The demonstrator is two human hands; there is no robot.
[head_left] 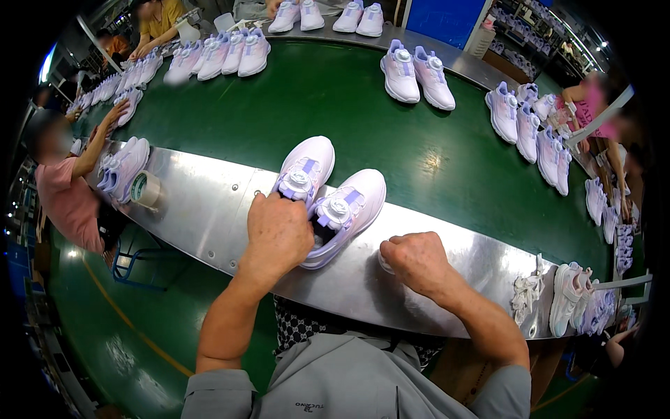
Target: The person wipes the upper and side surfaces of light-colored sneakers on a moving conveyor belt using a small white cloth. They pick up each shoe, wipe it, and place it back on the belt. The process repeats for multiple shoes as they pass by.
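Note:
A pair of pale pink-white and lilac sneakers with round dial closures sits in front of me, across the metal ledge and the green belt's edge. My left hand (278, 232) is closed at the opening of the left sneaker (314, 155), its fingertips hidden behind the knuckles. Touching it on the right is the other sneaker (364, 190), its dark inside partly showing. My right hand (421, 262) is a fist low over the metal ledge (457, 251), right of the pair. A whitish bit shows at its thumb side, too covered to name.
On the ledge stand a tape roll (146, 189) and more sneakers (124, 167) at left, a crumpled white cloth (527, 295) and white shoes (567, 297) at right. Another pair (417, 77) rests on the green belt (293, 91). A person in pink (66, 199) works at left.

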